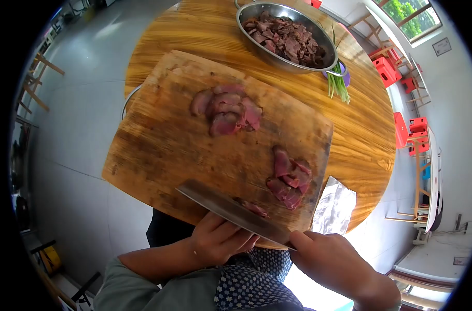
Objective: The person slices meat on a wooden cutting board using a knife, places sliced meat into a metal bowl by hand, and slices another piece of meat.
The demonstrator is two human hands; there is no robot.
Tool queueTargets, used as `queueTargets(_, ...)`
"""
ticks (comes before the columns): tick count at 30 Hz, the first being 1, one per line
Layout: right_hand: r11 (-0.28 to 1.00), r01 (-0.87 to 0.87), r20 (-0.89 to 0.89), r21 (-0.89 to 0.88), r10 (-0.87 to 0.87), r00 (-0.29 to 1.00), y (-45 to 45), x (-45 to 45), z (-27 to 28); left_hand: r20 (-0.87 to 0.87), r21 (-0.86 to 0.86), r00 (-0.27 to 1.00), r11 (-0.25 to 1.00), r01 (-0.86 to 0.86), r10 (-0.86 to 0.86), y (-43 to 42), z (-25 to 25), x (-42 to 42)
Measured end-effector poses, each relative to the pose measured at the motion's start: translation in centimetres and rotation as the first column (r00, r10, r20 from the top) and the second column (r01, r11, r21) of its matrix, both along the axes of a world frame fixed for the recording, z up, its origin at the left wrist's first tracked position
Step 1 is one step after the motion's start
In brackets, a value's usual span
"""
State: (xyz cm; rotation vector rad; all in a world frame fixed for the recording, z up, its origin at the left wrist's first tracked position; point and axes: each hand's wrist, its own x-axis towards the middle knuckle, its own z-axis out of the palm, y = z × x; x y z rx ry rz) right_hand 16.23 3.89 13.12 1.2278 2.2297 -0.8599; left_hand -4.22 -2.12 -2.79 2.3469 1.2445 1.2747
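Note:
My right hand (329, 262) is wrapped round the handle of a wide-bladed kitchen knife (231, 208), near the board's front edge. The blade slants up to the left across the front of the wooden cutting board (168, 135). Just under the blade, my left hand (220, 239) has its fingers curled; whatever they grip is hidden behind the knife. A thin slice of meat (254, 207) lies against the blade's far side. Farther right rests a small pile of meat slices (290, 179), and a second pile of slices (228, 109) sits towards the back.
A metal bowl (327, 59) full of cut meat stands behind the board on the round wooden table (360, 129). Green onions (338, 89) lie beside it. A silvery-white sheet (335, 205) is at the board's right. Red stools (386, 71) stand beyond the table.

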Motion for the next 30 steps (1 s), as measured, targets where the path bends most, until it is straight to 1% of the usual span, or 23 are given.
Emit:
queueTargets(2,1.000,0.000,-0.045,0.011,0.000,0.999,-0.2,0.3,0.0,-0.028,0.003,0.999,0.999,-0.037,0.037,0.0,0.2,0.1)
queueTargets(4,1.000,0.007,0.042,-0.008,-0.007,0.999,-1.4,1.2,-0.1,-0.011,0.009,0.999,0.999,-0.033,0.033,0.0,0.2,0.3)
queueTargets(5,1.000,0.003,0.048,-0.011,-0.003,0.999,-2.3,2.3,0.0,0.010,0.004,0.999,0.999,-0.032,0.032,0.0,0.1,0.4)
queueTargets(7,0.987,0.146,0.007,0.073,-0.147,0.989,-3.9,4.5,-0.1,0.030,-0.001,0.999,1.000,-0.024,0.024,0.2,0.1,0.4)
queueTargets(9,0.989,0.137,-0.001,0.055,-0.137,0.991,-3.4,4.1,-0.4,0.045,-0.011,0.999,1.000,-0.006,0.007,0.4,0.2,0.1)
queueTargets(11,0.991,0.123,-0.033,0.055,-0.121,0.992,-2.8,3.7,-0.4,0.024,-0.005,1.000,1.000,0.014,-0.014,0.6,0.4,0.0)
queueTargets(12,0.999,0.039,0.051,-0.023,-0.038,0.998,-1.6,2.7,0.2,0.025,-0.001,1.000,1.000,0.015,-0.015,0.6,0.4,0.0)
queueTargets(13,0.999,0.038,0.052,-0.020,-0.037,0.998,-0.9,1.8,-0.1,0.031,-0.032,0.999,0.999,0.028,-0.027,0.6,0.3,-0.1)
queueTargets(15,0.998,-0.002,-0.040,-0.066,0.000,0.999,0.3,0.4,-1.0,0.027,-0.050,0.999,0.998,0.037,-0.035,0.4,0.0,-0.1)
queueTargets(16,0.994,-0.060,-0.049,-0.089,0.056,0.997,0.8,0.0,-0.9,0.025,-0.076,1.000,0.997,0.021,-0.019,0.1,-0.3,0.0)
queueTargets(18,0.997,-0.035,-0.048,-0.066,0.032,0.998,0.7,0.4,-1.1,0.022,-0.085,1.000,0.996,0.010,-0.008,0.2,0.1,0.2)
queueTargets(20,0.999,-0.009,-0.034,-0.045,0.007,0.999,0.2,1.2,-0.6,0.000,0.009,1.000,1.000,0.021,-0.021,0.9,0.9,0.1)
queueTargets(22,1.000,-0.002,0.016,-0.003,0.002,1.000,-0.7,3.2,0.4,0.010,0.023,1.000,1.000,-0.008,0.008,0.6,0.4,0.2)
queueTargets(23,1.000,-0.004,0.028,-0.015,0.004,1.000,-1.1,3.5,0.7,0.012,0.028,0.999,0.999,-0.030,0.030,0.3,0.0,0.4)
queueTargets(25,0.999,0.019,0.102,0.038,-0.023,0.995,-1.5,3.6,1.3,0.023,0.020,0.999,1.000,-0.023,0.023,0.4,-0.1,0.4)
queueTargets(26,1.000,-0.020,0.054,0.005,0.020,0.998,-1.0,4.0,0.7,0.023,0.030,1.000,0.999,-0.010,0.009,0.5,-0.1,0.3)
queueTargets(27,1.000,-0.017,0.055,0.008,0.017,0.998,-0.3,3.5,0.1,0.024,0.034,1.000,0.999,-0.007,0.006,0.6,-0.2,0.3)
queueTargets(29,1.000,-0.001,-0.051,-0.029,-0.001,0.999,0.9,1.5,-0.9,0.005,0.034,0.999,0.999,-0.034,0.034,0.4,-0.4,0.3)
queueTargets(30,1.000,-0.006,-0.058,-0.021,0.005,0.998,1.5,0.3,-1.4,-0.001,0.042,0.999,0.998,-0.039,0.039,0.4,-0.4,0.3)
